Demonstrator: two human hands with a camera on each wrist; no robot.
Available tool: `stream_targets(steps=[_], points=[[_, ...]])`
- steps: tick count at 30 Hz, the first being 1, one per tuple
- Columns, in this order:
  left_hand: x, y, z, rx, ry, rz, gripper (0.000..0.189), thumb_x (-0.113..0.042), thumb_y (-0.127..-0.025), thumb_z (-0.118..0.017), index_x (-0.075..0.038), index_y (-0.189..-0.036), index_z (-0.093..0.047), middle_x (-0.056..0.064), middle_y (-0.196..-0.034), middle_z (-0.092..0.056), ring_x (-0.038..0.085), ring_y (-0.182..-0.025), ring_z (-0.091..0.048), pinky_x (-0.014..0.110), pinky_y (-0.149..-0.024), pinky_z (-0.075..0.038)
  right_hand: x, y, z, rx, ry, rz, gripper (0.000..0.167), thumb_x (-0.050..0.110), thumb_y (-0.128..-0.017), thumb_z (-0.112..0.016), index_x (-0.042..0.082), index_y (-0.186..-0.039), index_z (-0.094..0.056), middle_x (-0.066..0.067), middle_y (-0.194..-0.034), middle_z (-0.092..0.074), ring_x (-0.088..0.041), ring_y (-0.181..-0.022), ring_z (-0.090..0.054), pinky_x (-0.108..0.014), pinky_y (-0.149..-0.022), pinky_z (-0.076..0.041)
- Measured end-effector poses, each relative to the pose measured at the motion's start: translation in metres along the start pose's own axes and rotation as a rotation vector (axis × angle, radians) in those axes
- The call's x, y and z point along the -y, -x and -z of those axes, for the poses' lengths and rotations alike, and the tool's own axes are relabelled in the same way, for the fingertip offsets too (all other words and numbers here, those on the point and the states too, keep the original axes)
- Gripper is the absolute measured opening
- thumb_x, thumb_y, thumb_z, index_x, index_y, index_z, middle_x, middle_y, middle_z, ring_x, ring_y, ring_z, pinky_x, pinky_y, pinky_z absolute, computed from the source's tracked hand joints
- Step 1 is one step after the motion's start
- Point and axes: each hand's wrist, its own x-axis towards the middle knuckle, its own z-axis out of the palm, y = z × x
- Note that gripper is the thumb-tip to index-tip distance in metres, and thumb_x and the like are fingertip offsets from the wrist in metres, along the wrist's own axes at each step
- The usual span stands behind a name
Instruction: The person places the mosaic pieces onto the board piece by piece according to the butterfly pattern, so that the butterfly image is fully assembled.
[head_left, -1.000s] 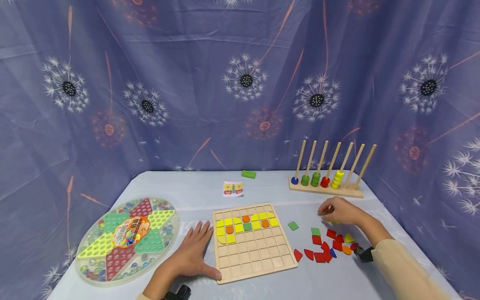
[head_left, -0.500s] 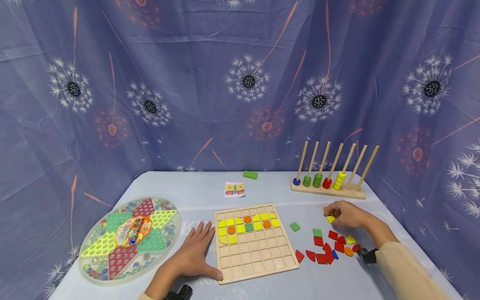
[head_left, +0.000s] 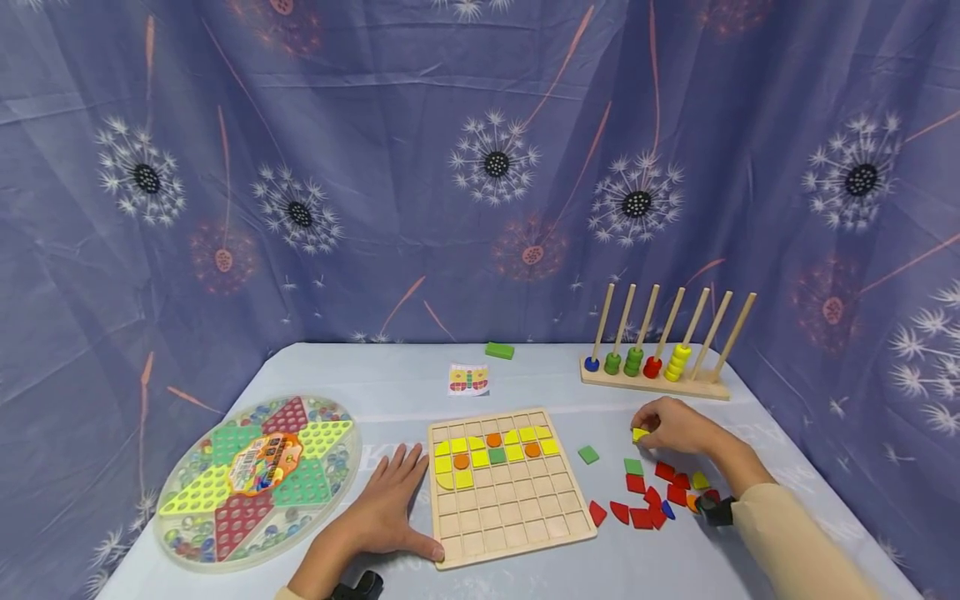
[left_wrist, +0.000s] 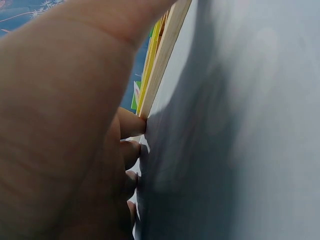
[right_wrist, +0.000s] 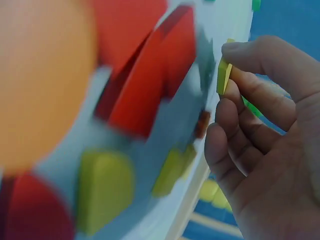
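My left hand [head_left: 386, 504] lies flat beside the wooden grid board [head_left: 517, 517], its thumb touching the front left corner. In the left wrist view, the fingertips [left_wrist: 131, 124] rest along the board's edge. Yellow, orange and green tiles fill several squares in the board's far rows. To the board's right, my right hand [head_left: 675, 427] pinches a small yellow tile [head_left: 640, 434] between thumb and fingers. The right wrist view shows this yellow tile [right_wrist: 224, 75] held off the table. Below the hand lie loose red tiles [head_left: 642, 518] and a green tile [head_left: 633, 467].
A Chinese checkers set [head_left: 258, 479] with marbles stands at the left. Behind the board lie a butterfly pattern card [head_left: 468, 380] and a green block [head_left: 500, 350]. A wooden peg stand [head_left: 656, 379] with coloured beads is at the back right. Another green tile [head_left: 588, 454] lies near the board.
My right hand first drew back to the right, showing the yellow tile, and has since moved left with the tile pinched at its fingertips. My left hand stays in place.
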Motion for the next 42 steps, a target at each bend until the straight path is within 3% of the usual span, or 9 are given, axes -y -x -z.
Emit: stream_targets(steps=[8, 20, 33, 42], points=[[0.0, 0.0, -0.001, 0.008, 0.008, 0.01, 0.139, -0.088, -0.048, -0.065, -0.004, -0.152, -0.026, 0.017, -0.158, -0.014, 0.037, -0.144, -0.004, 0.058, -0.113, -0.004, 0.036, -0.013, -0.016, 0.005, 0.02, 0.151, 0.021, 0.012, -0.076, -0.08, 0.01, -0.095, -0.071, 0.004, -0.083, -0.062, -0.017, -0.073, -0.054, -0.028, -0.063, -0.052], [0.0, 0.0, 0.001, 0.003, 0.001, 0.009, 0.138, -0.087, -0.049, -0.066, -0.004, -0.152, -0.026, 0.016, -0.158, -0.014, 0.037, -0.144, -0.003, 0.058, -0.113, -0.004, 0.099, -0.019, -0.034, 0.044, 0.084, 0.331, 0.023, 0.016, -0.081, -0.076, 0.012, -0.103, -0.073, 0.007, -0.094, -0.061, -0.013, -0.076, -0.054, -0.028, -0.064, -0.05], [-0.001, -0.002, -0.002, 0.007, 0.003, 0.029, 0.139, -0.088, -0.046, -0.066, -0.005, -0.151, -0.028, 0.015, -0.158, -0.015, 0.037, -0.144, -0.004, 0.057, -0.113, -0.004, 0.16, -0.031, -0.067, 0.102, 0.133, 0.472, 0.025, 0.019, -0.082, -0.074, 0.016, -0.107, -0.074, 0.009, -0.097, -0.062, -0.008, -0.078, -0.057, -0.024, -0.068, -0.05], [0.0, -0.002, -0.002, 0.012, -0.018, 0.029, 0.14, -0.09, -0.046, -0.064, -0.005, -0.152, -0.027, 0.016, -0.158, -0.015, 0.037, -0.144, -0.004, 0.058, -0.113, -0.005, 0.202, -0.041, -0.096, 0.1, 0.256, 0.562, 0.027, 0.024, -0.079, -0.08, 0.017, -0.105, -0.075, 0.014, -0.093, -0.061, -0.002, -0.077, -0.055, -0.02, -0.07, -0.048]])
